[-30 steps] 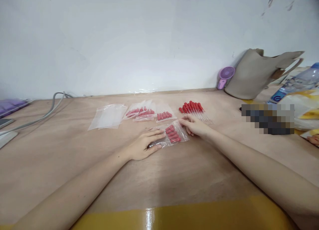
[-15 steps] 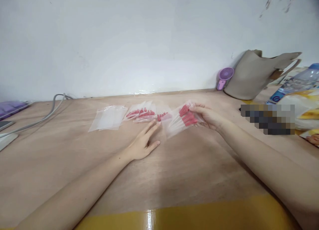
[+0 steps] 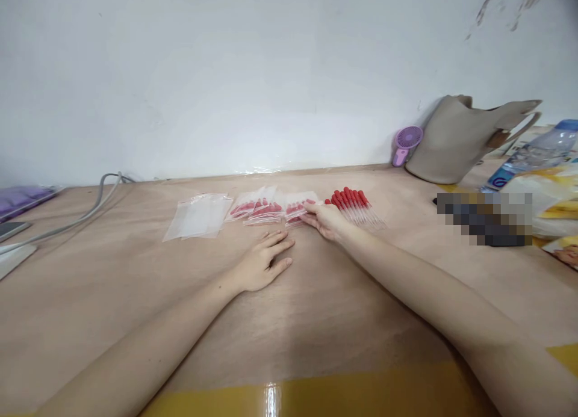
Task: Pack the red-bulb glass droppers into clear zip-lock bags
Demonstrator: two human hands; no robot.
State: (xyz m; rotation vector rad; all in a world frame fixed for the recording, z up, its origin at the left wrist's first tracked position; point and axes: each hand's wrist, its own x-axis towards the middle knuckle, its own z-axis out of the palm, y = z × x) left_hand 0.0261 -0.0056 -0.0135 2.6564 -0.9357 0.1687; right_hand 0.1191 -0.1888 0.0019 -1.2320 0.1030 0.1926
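Observation:
My left hand (image 3: pixel 264 262) lies on the table with its fingers apart and nothing in it, just in front of the small clear zip bags. With thumb and fingers, my right hand (image 3: pixel 326 220) pinches the near right edge of a clear zip bag (image 3: pixel 294 207) holding red-ended pieces. Left of that bag, more filled zip bags (image 3: pixel 264 209) overlap one another. A stack of flat, unfilled zip bags (image 3: pixel 198 215) is farther left. Behind my right wrist, several thin clear sticks with red ends (image 3: pixel 350 199) lie fanned out, partly hidden by the hand.
A purple handheld fan (image 3: pixel 407 141) leans by a beige bag (image 3: pixel 451 143) at the wall. To the right are a water bottle (image 3: pixel 533 155), a blurred-out dark object (image 3: pixel 487 219) and a yellow-white package (image 3: pixel 555 194). A grey cable (image 3: pixel 97 200) runs along the left.
My right hand has moved left and down with a filled zip bag, bringing it onto the rightmost filled bags. The loose red-ended sticks are uncovered. My left hand has drawn back slightly from the bags.

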